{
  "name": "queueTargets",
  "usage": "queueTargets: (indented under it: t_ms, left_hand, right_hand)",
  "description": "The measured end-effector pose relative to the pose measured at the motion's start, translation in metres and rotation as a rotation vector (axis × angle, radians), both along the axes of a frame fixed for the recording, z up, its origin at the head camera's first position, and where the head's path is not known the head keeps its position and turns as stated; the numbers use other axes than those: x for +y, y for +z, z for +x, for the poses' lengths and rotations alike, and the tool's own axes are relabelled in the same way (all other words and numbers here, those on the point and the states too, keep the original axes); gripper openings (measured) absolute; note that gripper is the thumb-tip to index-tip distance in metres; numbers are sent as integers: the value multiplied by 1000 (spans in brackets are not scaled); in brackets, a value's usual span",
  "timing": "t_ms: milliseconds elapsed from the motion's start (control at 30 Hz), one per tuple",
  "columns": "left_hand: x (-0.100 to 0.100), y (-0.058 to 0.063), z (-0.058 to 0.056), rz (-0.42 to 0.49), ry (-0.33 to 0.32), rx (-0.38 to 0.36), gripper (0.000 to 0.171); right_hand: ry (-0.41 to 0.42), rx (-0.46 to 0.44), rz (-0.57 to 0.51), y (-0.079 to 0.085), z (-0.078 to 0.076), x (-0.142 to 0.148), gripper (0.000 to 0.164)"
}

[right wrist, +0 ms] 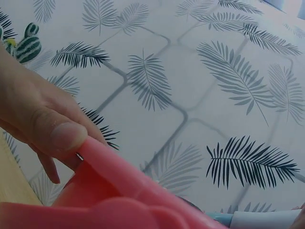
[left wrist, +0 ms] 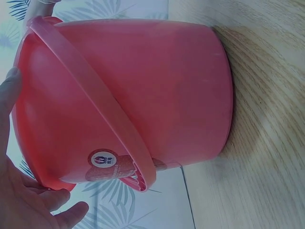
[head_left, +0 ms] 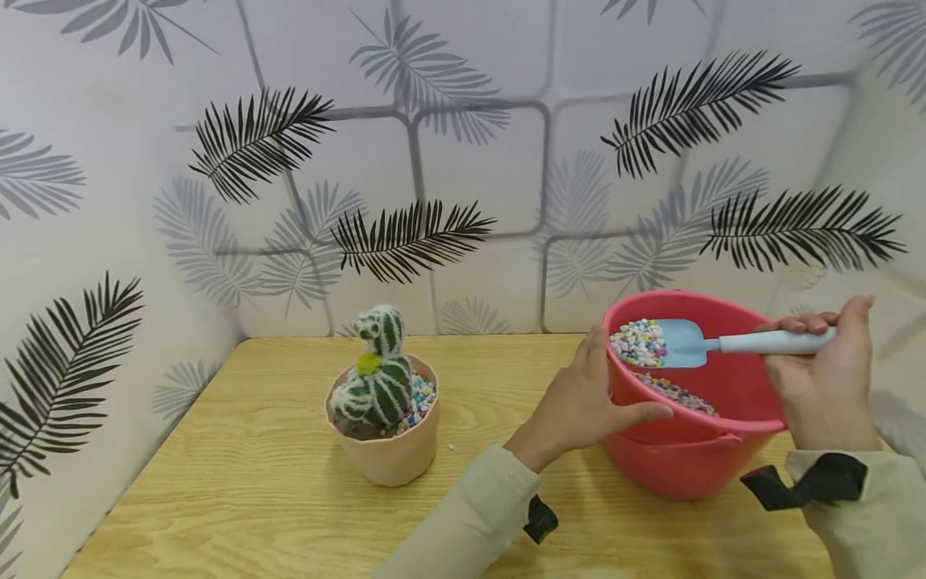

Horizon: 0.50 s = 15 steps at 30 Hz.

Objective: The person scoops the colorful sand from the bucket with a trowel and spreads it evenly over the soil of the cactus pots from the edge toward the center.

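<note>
My right hand (head_left: 832, 386) grips the white handle of a small garden trowel (head_left: 683, 342) and holds it level over the mouth of a pink bucket (head_left: 680, 466). Colourful pebbles (head_left: 640, 343) heap at the tip of its light blue blade. More pebbles (head_left: 680, 394) lie inside the bucket. At the bucket's left rim, my left hand (head_left: 575, 402) holds on, its thumb over the edge. In the left wrist view the bucket's handle (left wrist: 102, 112) hangs down along its side. The right wrist view shows my left thumb on the rim (right wrist: 121, 169).
A peach flowerpot (head_left: 394, 462) stands left on the wooden table (head_left: 239, 482), holding a knitted cactus (head_left: 383, 386) with a yellow flower. Colourful pebbles (head_left: 419, 402) cover part of the pot's dark filling. One stray pebble (head_left: 451, 447) lies beside it. Leaf-patterned wallpaper (head_left: 485, 169) rises behind.
</note>
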<state>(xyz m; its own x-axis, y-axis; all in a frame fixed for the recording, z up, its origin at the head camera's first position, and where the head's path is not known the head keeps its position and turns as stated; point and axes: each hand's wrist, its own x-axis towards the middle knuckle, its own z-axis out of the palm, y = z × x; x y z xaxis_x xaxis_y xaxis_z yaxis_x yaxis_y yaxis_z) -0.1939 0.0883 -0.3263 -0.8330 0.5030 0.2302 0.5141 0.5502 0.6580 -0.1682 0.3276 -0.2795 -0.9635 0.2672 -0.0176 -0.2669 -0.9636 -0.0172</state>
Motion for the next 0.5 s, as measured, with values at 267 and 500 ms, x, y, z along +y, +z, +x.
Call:
queueTargets:
  t_ms: [267, 500]
  left_hand:
    - [-1, 1, -2, -5, -1, 7, 112]
    - [-2, 2, -2, -20, -3, 26, 112]
  right_hand:
    - [-39, -19, -82, 2, 5, 5, 59]
    - [10, -10, -186, 4, 9, 9, 62]
